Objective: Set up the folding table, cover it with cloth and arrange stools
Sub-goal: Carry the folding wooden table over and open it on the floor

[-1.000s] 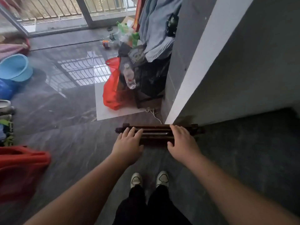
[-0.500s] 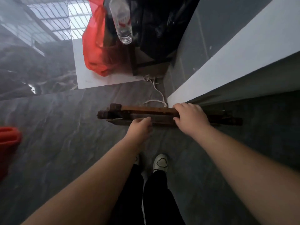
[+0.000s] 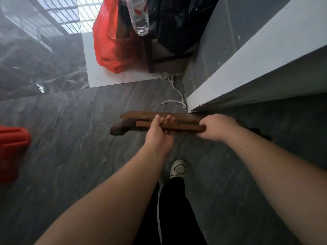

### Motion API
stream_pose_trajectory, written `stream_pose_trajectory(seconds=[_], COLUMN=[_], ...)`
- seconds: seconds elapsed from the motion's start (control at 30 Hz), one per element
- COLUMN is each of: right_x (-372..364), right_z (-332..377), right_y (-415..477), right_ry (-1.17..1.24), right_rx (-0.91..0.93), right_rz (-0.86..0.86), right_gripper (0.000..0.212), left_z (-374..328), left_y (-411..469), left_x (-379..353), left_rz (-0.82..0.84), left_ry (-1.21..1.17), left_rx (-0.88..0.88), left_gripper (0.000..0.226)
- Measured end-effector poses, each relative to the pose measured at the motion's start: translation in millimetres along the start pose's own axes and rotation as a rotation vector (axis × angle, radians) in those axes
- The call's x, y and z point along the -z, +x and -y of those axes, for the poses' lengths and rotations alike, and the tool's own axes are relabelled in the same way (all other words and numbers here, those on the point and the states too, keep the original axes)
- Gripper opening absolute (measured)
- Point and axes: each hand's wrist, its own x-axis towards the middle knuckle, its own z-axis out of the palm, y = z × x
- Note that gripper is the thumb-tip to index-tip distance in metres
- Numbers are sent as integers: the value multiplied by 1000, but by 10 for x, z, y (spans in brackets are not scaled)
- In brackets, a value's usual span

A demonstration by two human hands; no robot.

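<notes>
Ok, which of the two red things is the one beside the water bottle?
The red plastic bag at the top, just left of the clear bottle. The other red thing sits apart at the frame's left edge.

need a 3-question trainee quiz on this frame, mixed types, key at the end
1. True or false: the left hand and the right hand both grip the folded wooden table.
2. Which thing lies just beyond the table, near the wall corner?
A. white cord
B. blue basin
C. broom
3. Fill in the missing word: the bag beside the water bottle is ____ in colour.

Key: 1 true; 2 A; 3 red.
</notes>
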Motion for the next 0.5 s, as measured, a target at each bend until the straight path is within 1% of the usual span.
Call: stream_pose_trajectory(seconds=[0.1,0.17,0.27,0.4,0.5], right_x=[-146,-264,-373,-459,-383], right_z=[-42,-27,35,115,234], right_y=[-104,-176,-280,-502,-792], right_ry=[68,107,127,121,101], right_rx=[-2,-21,-30,-27,-14], right_rz=[104,106,104,19,-32], right_gripper=[34,42,42,41,42], left_z=[87,116,153,171,96], left_y=[-12,-36,-104,-249,-464], left_x=[193,303,428,557,655], left_rz=[-64,-74,-80,-17,34], left_ry=[-40,-28,-3,67,108], left_rx=[3,2,-17,-58,-95], left_gripper=[24,25,27,28,26])
